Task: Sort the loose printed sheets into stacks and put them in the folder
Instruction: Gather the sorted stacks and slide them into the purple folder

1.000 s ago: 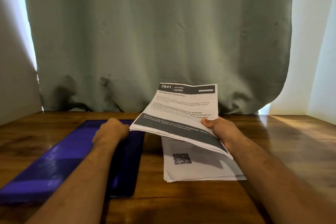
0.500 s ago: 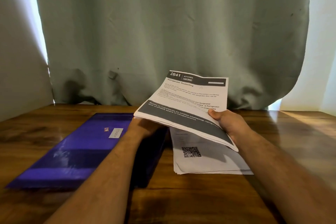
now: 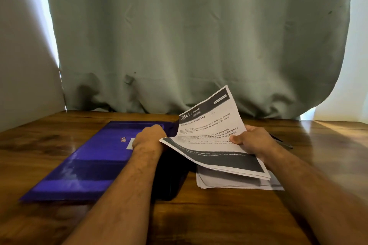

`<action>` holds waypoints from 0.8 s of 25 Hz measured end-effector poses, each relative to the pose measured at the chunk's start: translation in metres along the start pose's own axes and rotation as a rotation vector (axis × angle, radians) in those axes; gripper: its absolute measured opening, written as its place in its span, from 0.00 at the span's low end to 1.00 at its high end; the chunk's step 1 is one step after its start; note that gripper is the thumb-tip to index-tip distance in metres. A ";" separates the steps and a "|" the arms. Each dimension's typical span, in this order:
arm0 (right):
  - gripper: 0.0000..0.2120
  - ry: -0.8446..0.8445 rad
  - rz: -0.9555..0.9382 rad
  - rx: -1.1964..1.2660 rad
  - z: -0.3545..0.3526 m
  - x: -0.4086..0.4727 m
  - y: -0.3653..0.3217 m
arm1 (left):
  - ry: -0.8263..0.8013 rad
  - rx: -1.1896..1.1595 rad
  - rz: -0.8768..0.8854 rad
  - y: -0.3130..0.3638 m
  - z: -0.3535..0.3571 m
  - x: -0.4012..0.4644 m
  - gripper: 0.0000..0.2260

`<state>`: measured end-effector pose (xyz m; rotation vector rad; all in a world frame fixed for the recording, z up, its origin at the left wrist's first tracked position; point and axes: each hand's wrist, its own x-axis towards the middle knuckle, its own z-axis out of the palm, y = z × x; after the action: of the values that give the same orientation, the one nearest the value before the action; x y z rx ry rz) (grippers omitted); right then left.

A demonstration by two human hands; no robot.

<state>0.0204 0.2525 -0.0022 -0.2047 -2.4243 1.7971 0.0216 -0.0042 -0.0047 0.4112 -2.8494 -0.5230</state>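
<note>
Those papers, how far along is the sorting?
Early on. Done: one stack lies on the table. In hand: both the right hand and left hand hold printed sheets. Left: nothing visibly inside the purple folder yet.

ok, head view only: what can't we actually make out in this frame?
- Left hand fingers: tucked under the held sheets, so its grip is unclear.
- Stack on the table: top page covered by the held sheets and their shadow.
- Folder label: partly behind the left hand, too small to read.
- Dark pen-like thing: mostly behind the right hand.
- Small body print on the sheets: blurred.
</note>
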 end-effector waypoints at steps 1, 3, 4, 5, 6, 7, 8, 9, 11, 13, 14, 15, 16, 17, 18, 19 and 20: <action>0.20 -0.004 0.005 -0.041 -0.001 0.001 0.001 | 0.030 -0.016 -0.017 -0.001 -0.002 -0.001 0.13; 0.20 -0.006 0.014 -0.094 -0.002 0.003 0.003 | 0.080 -0.062 -0.043 -0.004 -0.007 -0.001 0.13; 0.19 -0.007 0.022 -0.108 -0.003 0.003 0.003 | 0.105 -0.086 -0.049 -0.005 -0.009 0.000 0.12; 0.18 -0.011 0.032 -0.121 -0.004 0.003 0.004 | 0.134 -0.111 -0.045 -0.007 -0.011 0.000 0.11; 0.18 -0.019 0.041 -0.133 -0.006 0.003 0.004 | 0.164 -0.130 -0.030 -0.008 -0.013 0.001 0.10; 0.17 -0.030 0.048 -0.138 -0.007 0.002 0.003 | 0.190 -0.134 -0.006 -0.009 -0.014 0.002 0.09; 0.17 -0.041 0.052 -0.140 -0.008 0.000 0.003 | 0.214 -0.124 0.028 -0.009 -0.016 0.001 0.09; 0.17 -0.050 0.053 -0.146 -0.008 -0.001 0.003 | 0.240 -0.104 0.071 -0.008 -0.019 0.001 0.09; 0.19 -0.052 0.043 -0.190 -0.010 -0.003 0.002 | 0.303 -0.055 0.178 -0.004 -0.033 0.005 0.09; 0.20 -0.055 0.039 -0.203 -0.010 -0.001 0.001 | 0.339 0.019 0.266 0.002 -0.054 0.011 0.08; 0.20 -0.065 0.036 -0.195 -0.010 0.002 0.000 | 0.337 0.060 0.288 0.005 -0.063 0.013 0.08; 0.20 -0.077 0.032 -0.194 -0.009 0.004 0.001 | 0.324 0.086 0.300 0.008 -0.069 0.014 0.09; 0.19 -0.091 0.029 -0.193 -0.009 0.005 0.000 | 0.307 0.090 0.307 0.010 -0.072 0.014 0.10; 0.18 -0.105 0.025 -0.174 -0.008 0.006 0.001 | 0.292 0.078 0.312 0.012 -0.073 0.013 0.11; 0.17 -0.115 0.022 -0.138 -0.008 0.008 0.002 | 0.279 0.061 0.320 0.012 -0.070 0.011 0.11; 0.16 -0.120 0.019 -0.099 -0.010 0.010 0.002 | 0.273 0.043 0.327 0.010 -0.066 0.009 0.10; 0.16 -0.120 0.014 -0.069 -0.012 0.011 0.003 | 0.274 0.020 0.331 0.008 -0.061 0.009 0.09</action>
<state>0.0116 0.2666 -0.0011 -0.1238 -2.5750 1.7817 0.0272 -0.0192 0.0557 0.0067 -2.5835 -0.3444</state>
